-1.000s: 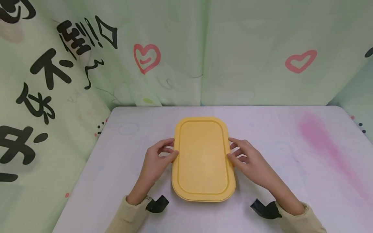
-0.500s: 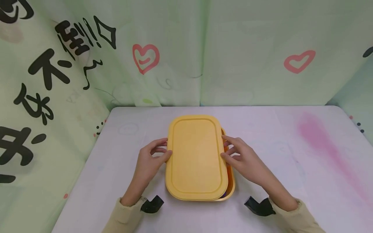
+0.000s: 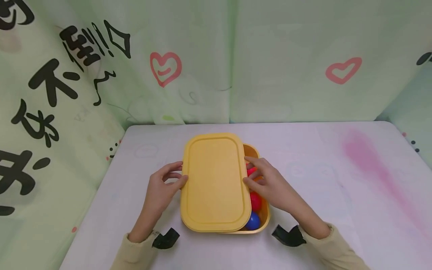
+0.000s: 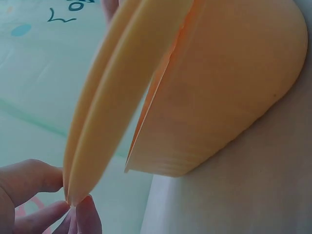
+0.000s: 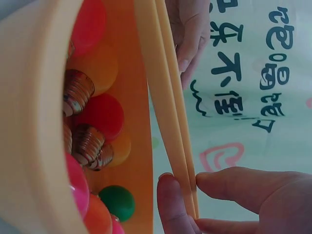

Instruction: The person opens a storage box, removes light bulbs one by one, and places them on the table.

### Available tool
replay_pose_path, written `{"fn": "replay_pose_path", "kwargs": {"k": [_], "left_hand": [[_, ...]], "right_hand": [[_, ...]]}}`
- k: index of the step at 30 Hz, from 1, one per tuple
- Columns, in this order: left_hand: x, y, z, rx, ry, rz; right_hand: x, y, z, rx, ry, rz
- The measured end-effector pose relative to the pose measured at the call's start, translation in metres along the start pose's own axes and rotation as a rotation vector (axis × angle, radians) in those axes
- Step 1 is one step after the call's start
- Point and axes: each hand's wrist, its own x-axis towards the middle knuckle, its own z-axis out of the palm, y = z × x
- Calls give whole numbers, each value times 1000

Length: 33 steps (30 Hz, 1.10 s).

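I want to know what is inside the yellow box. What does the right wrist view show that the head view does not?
Only the right wrist view shows a green ball and ribbed brown pieces among the balls. Only the head view shows a blue ball, the table and the left hand at the lid's left edge. Both show the right hand holding the lid, slid off the box, and red balls.

Box contents mostly under lid
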Motion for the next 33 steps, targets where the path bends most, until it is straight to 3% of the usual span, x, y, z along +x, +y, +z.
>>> {"fn": "replay_pose_path", "kwargs": {"k": [20, 25, 33], "left_hand": [[-4, -1, -23, 101, 31, -70], [-4, -3, -30, 113, 32, -61], [-3, -7, -42, 135, 40, -68]], "right_hand": [[16, -14, 18, -60, -52, -70], [18, -19, 23, -70, -62, -90], [24, -27, 33, -26, -106, -44]]}}
